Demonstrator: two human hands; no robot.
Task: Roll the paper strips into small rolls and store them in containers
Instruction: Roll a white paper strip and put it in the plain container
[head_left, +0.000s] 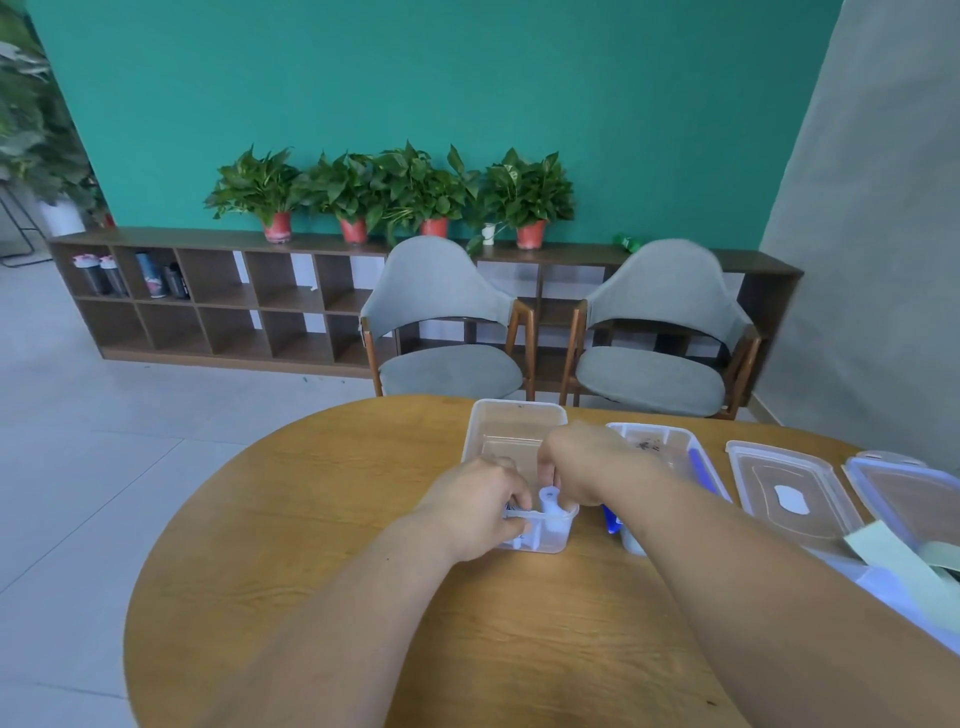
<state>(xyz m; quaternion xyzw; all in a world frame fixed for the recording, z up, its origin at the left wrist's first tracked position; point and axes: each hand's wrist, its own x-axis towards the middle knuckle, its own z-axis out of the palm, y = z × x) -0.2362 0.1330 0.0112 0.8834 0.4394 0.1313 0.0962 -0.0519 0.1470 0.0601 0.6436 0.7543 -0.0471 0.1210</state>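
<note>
Reaching in from the bottom edge, both bare forearms, meeting over the round wooden surface (322, 519). Left hand (480, 512) curled over the near left corner of a clear plastic container (519, 415), fingers bent down inside, possibly on something dark and bluish there, too hidden to say for sure. Right hand (582, 462) closed down too, fingers pinched round a small white paper roll (550, 506) at the near end of that same container. Looks like a tight little tube, pale with a faint blue tint, open hole visible at the top. Standing on end, so long axis pretty much upright, top pointing up toward the camera. Rest of that container looks bare through the far half.

Just right of it, a second clear container (670, 441) with some dark specks inside and a blue clip along its right side, plus a blue bit and something white at its near end, mostly hidden behind the right arm. Further right, two clear lids (789, 493) lying flat side by side, near one with a white label. Pale green paper strips (904, 566) at the right edge, running diagonally.

Beyond the surface, two grey chairs (447, 332), then a low wooden shelf (208, 306) topped with potted plants (395, 192) against a teal wall.
</note>
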